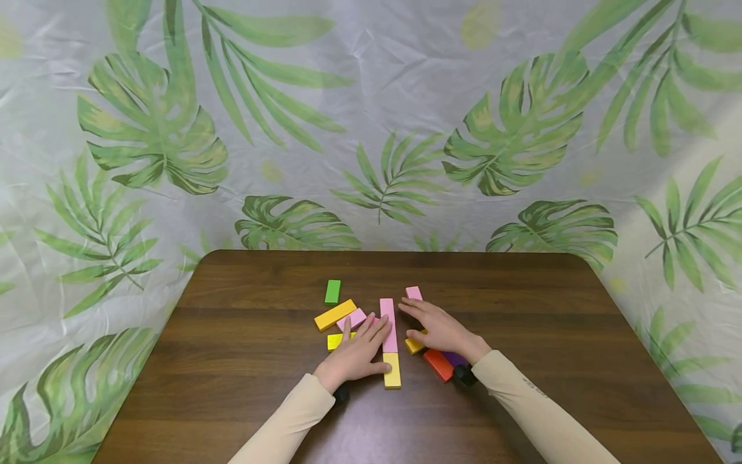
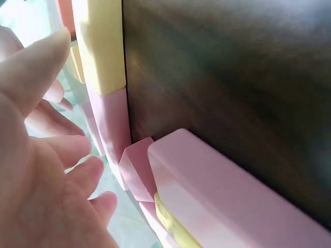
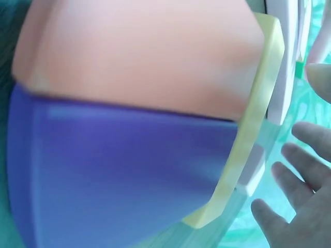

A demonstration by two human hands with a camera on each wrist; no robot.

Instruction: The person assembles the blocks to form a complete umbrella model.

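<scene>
A pink block [image 1: 387, 312] and a pale yellow block [image 1: 392, 379] lie end to end in a straight line on the table. My left hand [image 1: 355, 353] hovers at the line's left side, fingers spread, its thumb over the pale yellow block. Whether the thumb touches it, I cannot tell. To the line's right is my right hand [image 1: 443, 327], palm down with fingers extended, holding nothing. Under or beside that hand lie an orange-yellow block [image 1: 415, 347], a red block [image 1: 438, 366], a purple block [image 3: 124, 170] and another pink block [image 1: 413, 292].
Left of the line lie an orange block [image 1: 334, 316], a pink block [image 1: 350, 321], a bright yellow block [image 1: 335, 342] partly under the left hand, and a green block [image 1: 333, 292]. Behind the brown wooden table [image 1: 243, 386] hangs a leaf-patterned cloth [image 1: 394, 84].
</scene>
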